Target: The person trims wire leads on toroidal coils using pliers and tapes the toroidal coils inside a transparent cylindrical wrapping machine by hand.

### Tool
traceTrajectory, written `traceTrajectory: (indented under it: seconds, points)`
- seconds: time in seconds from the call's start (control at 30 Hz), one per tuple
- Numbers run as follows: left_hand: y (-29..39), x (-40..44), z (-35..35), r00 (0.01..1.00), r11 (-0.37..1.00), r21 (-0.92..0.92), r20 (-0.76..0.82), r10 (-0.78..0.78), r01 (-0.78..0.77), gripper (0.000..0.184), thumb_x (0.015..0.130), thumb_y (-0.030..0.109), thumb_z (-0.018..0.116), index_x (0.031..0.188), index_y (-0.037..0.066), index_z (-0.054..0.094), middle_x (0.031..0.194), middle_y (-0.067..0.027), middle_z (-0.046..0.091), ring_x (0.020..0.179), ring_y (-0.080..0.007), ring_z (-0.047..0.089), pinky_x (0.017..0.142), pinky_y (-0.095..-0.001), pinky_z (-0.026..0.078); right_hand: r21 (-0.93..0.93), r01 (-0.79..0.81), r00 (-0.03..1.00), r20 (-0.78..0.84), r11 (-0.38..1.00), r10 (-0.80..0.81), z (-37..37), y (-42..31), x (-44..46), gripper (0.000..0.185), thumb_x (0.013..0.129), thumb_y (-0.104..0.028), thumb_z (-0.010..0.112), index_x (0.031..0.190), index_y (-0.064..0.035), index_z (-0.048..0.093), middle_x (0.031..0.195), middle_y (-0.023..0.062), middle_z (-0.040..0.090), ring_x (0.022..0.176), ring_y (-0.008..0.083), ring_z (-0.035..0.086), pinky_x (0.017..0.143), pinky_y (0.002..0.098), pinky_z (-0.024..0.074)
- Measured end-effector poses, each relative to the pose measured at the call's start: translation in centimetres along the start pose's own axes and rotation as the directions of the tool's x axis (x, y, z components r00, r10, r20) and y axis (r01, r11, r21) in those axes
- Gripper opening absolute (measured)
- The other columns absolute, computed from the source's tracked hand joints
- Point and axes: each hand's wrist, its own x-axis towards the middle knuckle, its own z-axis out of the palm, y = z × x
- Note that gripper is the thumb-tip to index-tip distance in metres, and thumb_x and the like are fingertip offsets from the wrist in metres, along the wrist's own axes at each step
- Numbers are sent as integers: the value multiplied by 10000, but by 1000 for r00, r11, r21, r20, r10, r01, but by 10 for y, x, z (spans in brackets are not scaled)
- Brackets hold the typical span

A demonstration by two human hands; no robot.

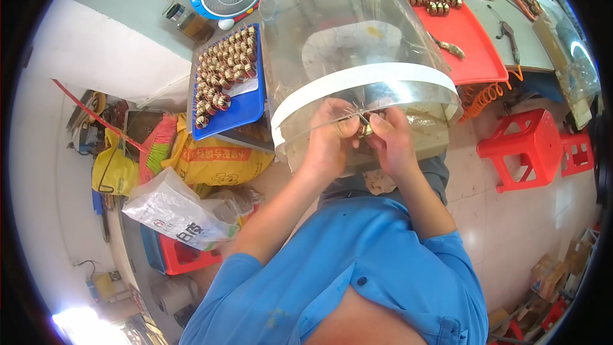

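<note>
Both my hands meet beneath the lower edge of a clear curved plastic shield (357, 32) with a white band (370, 76). Between my fingertips is a small wire-wound part (365, 128), with thin pale strands sticking up from it. My left hand (332, 137) is closed, thumb and fingers pinched at the part's left side. From the right, my right hand (394, 140) grips the same part with thumb and curled fingers. My fingers hide much of it, and its exact kind is hard to make out.
At left, a blue tray (246, 110) holds rows of small dark-red and cream wound parts (223, 67). A red tray (469, 45) at right carries more parts and a knife-like tool (449, 48). Red stools (527, 147), an orange coiled hose (482, 99) and bags (182, 207) stand around.
</note>
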Motion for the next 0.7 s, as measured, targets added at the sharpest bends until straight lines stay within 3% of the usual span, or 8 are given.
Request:
traceTrajectory:
  seconds: [0.2, 0.4, 0.53, 0.7]
  points:
    - [1, -4, -1, 1000, 1000, 22, 11, 0, 0, 252, 779, 53, 661, 983, 62, 514, 867, -61, 584, 751, -166, 554, 569, -278, 424, -16, 17, 1000, 4, 1000, -17, 2, -1, -4, 215, 876, -169, 584, 1001, -18, 494, 764, 24, 530, 557, 38, 381, 487, 188, 292]
    - [-4, -9, -4, 999, 999, 37, 52, -2, 0, 319, 790, 88, 705, 1033, 52, 502, 929, -75, 629, 771, -160, 599, 560, -259, 442, -32, 0, 999, 38, 1000, 1, -2, -2, -10, 213, 862, -171, 595, 979, -28, 490, 758, 17, 533, 576, 43, 394, 509, 191, 298]
    - [-3, -17, 3, 993, 994, 66, 86, 77, -83, 370, 772, 12, 680, 1095, 36, 502, 977, -90, 615, 833, -175, 596, 621, -272, 465, -160, 22, 995, 98, 987, -7, -10, -12, -14, 225, 843, -169, 611, 977, -35, 490, 805, 29, 555, 649, 56, 458, 549, 196, 333]
    - [-4, -26, 12, 972, 954, 205, 130, 196, -220, 374, 761, -86, 637, 1106, 26, 544, 1003, -81, 612, 904, -171, 593, 717, -287, 503, -155, 68, 979, 199, 985, -36, -17, -13, -13, 263, 826, -164, 626, 1021, -29, 512, 903, 53, 581, 773, 92, 523, 645, 215, 386]
